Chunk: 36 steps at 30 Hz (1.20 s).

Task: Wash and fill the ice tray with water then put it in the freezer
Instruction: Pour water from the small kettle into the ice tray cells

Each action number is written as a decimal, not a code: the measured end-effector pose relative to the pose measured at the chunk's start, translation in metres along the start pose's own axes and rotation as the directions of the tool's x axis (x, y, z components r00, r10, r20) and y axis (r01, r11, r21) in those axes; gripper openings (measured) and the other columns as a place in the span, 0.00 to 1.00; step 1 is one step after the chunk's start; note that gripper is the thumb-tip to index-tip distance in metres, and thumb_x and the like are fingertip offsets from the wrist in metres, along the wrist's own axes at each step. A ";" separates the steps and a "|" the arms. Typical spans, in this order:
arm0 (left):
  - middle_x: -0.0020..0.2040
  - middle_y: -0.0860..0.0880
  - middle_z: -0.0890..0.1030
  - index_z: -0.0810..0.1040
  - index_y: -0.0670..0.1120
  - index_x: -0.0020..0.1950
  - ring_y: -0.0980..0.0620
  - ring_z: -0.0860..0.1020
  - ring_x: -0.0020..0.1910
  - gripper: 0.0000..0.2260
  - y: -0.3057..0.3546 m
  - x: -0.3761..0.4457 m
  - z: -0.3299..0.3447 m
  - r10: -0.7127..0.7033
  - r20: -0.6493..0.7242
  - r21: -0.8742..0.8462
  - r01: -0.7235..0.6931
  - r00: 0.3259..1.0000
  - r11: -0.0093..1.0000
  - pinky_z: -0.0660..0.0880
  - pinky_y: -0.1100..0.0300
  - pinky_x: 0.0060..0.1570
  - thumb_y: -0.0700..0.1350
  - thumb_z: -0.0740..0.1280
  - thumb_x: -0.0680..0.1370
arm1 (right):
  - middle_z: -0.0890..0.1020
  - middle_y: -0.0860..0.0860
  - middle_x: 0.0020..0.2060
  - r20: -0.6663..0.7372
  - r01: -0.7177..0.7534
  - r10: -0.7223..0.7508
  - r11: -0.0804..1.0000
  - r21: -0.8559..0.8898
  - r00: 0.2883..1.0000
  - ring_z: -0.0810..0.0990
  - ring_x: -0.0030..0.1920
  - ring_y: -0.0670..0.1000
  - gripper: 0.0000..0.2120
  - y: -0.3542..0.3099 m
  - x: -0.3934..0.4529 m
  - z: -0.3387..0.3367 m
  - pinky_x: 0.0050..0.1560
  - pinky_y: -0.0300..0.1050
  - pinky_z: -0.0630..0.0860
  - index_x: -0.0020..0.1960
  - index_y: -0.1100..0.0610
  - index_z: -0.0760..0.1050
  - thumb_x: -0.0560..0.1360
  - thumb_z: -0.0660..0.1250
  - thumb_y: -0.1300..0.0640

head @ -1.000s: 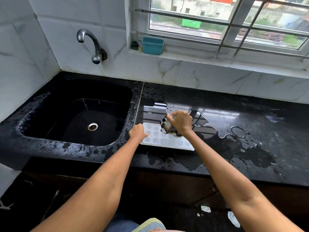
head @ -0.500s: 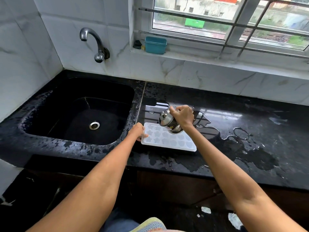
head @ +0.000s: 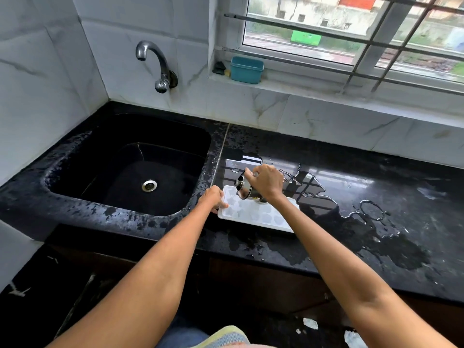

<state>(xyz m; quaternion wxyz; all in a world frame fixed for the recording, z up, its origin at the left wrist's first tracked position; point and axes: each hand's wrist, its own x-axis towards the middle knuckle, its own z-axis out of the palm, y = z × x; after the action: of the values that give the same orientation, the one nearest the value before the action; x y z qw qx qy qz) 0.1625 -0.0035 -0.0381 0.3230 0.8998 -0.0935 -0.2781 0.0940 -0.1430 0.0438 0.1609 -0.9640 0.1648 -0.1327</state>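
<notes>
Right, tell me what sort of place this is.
Most likely a home kitchen: a black sink with a wall tap set in a wet black stone counter, under a barred window.

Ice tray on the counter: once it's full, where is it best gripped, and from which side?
By its two short ends. The white ice tray lies flat, long and shallow; the left hand already holds its left, sink-side end. Probably add the right hand opposite, keeping it level.
</notes>
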 end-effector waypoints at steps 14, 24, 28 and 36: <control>0.57 0.42 0.80 0.65 0.47 0.32 0.44 0.80 0.56 0.18 -0.003 0.005 0.003 0.010 -0.021 0.043 -0.009 1.000 0.999 0.79 0.48 0.54 0.42 0.74 0.71 | 0.60 0.45 0.21 0.007 0.006 -0.006 1.000 -0.011 1.000 0.67 0.29 0.52 0.26 0.001 -0.003 0.005 0.34 0.41 0.63 0.22 0.52 0.56 0.75 0.61 0.49; 0.57 0.42 0.80 0.68 0.46 0.34 0.44 0.80 0.56 0.15 -0.006 0.008 0.006 -0.001 -0.011 0.023 0.001 1.000 1.000 0.78 0.47 0.54 0.42 0.74 0.71 | 0.67 0.52 0.22 -0.036 -0.173 0.195 0.927 0.334 0.980 0.64 0.25 0.49 0.22 0.025 0.006 0.002 0.30 0.40 0.61 0.25 0.62 0.71 0.71 0.66 0.49; 0.58 0.43 0.79 0.70 0.46 0.37 0.44 0.79 0.57 0.13 -0.006 0.008 0.005 -0.003 -0.012 0.036 0.004 1.000 0.999 0.78 0.47 0.56 0.42 0.75 0.71 | 0.66 0.49 0.20 -0.020 -0.138 0.152 0.935 0.326 0.988 0.63 0.24 0.48 0.25 0.025 -0.002 0.003 0.30 0.40 0.61 0.21 0.58 0.66 0.72 0.67 0.48; 0.47 0.44 0.78 0.64 0.48 0.30 0.45 0.79 0.52 0.19 -0.005 0.005 0.005 -0.003 -0.027 0.048 0.004 1.000 0.999 0.78 0.47 0.56 0.43 0.74 0.72 | 0.62 0.48 0.21 0.030 0.039 -0.040 0.999 0.033 0.999 0.69 0.30 0.55 0.27 0.002 -0.026 0.008 0.34 0.44 0.65 0.22 0.54 0.54 0.74 0.64 0.50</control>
<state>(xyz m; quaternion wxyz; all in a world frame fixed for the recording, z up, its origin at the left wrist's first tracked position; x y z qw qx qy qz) 0.1637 -0.0036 -0.0464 0.3020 0.9110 -0.0942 -0.2644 0.0725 -0.1331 0.0307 0.1762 -0.9663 0.1413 -0.1238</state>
